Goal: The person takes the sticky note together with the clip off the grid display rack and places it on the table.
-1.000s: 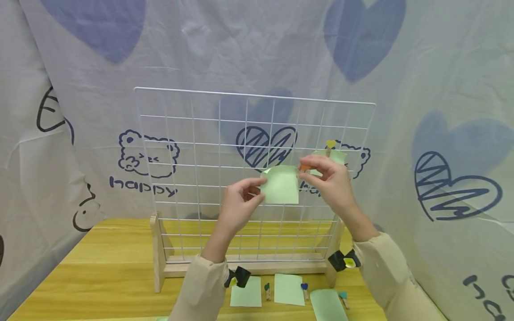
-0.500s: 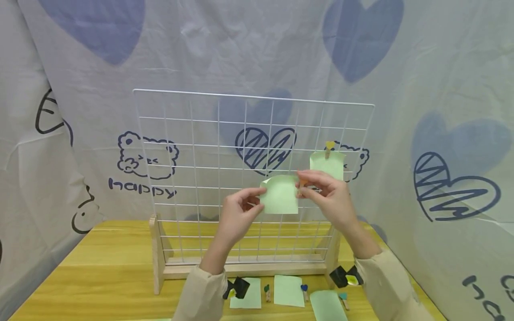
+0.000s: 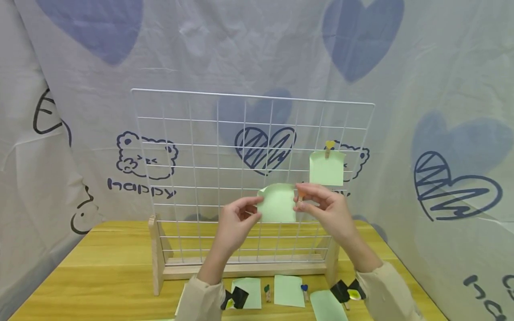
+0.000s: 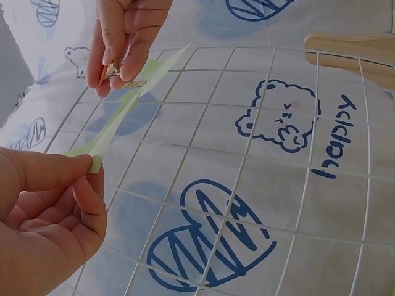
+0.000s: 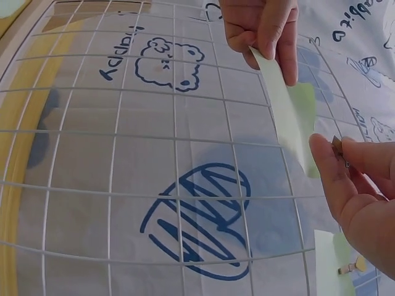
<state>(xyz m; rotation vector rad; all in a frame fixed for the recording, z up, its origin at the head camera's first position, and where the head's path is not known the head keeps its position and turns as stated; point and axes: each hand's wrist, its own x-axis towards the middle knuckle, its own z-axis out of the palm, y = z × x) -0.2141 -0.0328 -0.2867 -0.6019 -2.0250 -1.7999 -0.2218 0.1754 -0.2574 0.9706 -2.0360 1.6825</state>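
My left hand (image 3: 238, 221) pinches the left edge of a pale green paper sheet (image 3: 277, 204) between thumb and fingers, its upper left corner curling. At the sheet's right edge, my right hand (image 3: 327, 207) pinches a small wooden clothespin with an orange top (image 3: 300, 195). The left wrist view shows the clothespin (image 4: 112, 72) between the right thumb and fingers, close to the paper. Both hands are in front of a white wire grid (image 3: 205, 167). Another green sheet (image 3: 326, 168) hangs on the grid at the right, under a clothespin with a yellow heart (image 3: 329, 146).
The grid stands in a wooden base (image 3: 241, 270) on a yellow wood-grain table (image 3: 100, 267). Before it lie green sheets (image 3: 289, 290) and clothespins with a green heart (image 3: 267, 292) and a blue heart (image 3: 304, 289). A printed cloth (image 3: 180, 53) hangs behind.
Both hands have moved down in front of the grid with the sheet and the orange clothespin. The hanging sheet, partly hidden behind the right hand before, now shows fully.
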